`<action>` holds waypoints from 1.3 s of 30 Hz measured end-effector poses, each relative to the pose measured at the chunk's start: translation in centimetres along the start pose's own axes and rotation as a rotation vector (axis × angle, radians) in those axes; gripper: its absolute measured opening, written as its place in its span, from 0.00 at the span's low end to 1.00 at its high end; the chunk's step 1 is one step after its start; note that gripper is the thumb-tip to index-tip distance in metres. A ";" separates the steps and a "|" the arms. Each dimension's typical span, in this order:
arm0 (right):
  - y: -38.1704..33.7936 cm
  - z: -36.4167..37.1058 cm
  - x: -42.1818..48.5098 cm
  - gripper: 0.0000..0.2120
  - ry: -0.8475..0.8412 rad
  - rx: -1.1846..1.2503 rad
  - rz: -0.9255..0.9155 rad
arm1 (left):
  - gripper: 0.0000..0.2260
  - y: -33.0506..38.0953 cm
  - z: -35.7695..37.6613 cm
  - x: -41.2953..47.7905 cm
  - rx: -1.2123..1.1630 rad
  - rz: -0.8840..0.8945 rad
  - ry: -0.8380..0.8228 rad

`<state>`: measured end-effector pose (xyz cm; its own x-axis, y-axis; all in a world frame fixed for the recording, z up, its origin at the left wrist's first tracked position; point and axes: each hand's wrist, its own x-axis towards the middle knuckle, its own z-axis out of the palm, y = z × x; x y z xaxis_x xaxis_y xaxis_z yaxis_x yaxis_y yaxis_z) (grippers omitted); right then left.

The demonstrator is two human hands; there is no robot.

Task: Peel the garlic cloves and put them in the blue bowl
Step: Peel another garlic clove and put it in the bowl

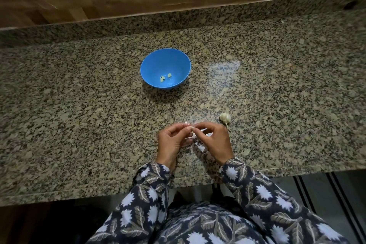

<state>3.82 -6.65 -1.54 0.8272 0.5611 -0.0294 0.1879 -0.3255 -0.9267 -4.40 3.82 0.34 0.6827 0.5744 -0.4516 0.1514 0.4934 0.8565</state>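
Near the worktop's [79,125] front edge, the left hand [171,141] and right hand [215,142] pinch one clove [192,128] between curled fingertips. Best to steady it with the left, strip the skin with the right, then drop it in the bowl [152,61] mid-worktop, beside the peeled cloves [164,78].

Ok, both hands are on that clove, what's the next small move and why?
Probably pull the skin off the clove before reaching out: left hand and right hand both pinch it, papery bits seem to cling to it, and the blue bowl with peeled cloves sits farther back.
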 end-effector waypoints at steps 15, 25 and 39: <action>-0.1 -0.1 -0.1 0.06 -0.028 -0.002 0.028 | 0.06 0.2 -0.3 -0.3 0.184 0.139 -0.001; -0.5 -0.2 -0.1 0.04 -0.081 0.102 -0.005 | 0.08 0.2 -0.7 -0.3 0.135 0.129 -0.016; -0.5 -0.3 0.0 0.03 -0.091 0.178 0.083 | 0.07 0.1 -0.6 -0.4 0.167 0.154 -0.032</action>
<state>3.86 -6.76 -0.94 0.7835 0.6066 -0.1345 0.0182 -0.2387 -0.9709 -5.09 4.09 0.48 0.7287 0.6124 -0.3066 0.1585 0.2847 0.9454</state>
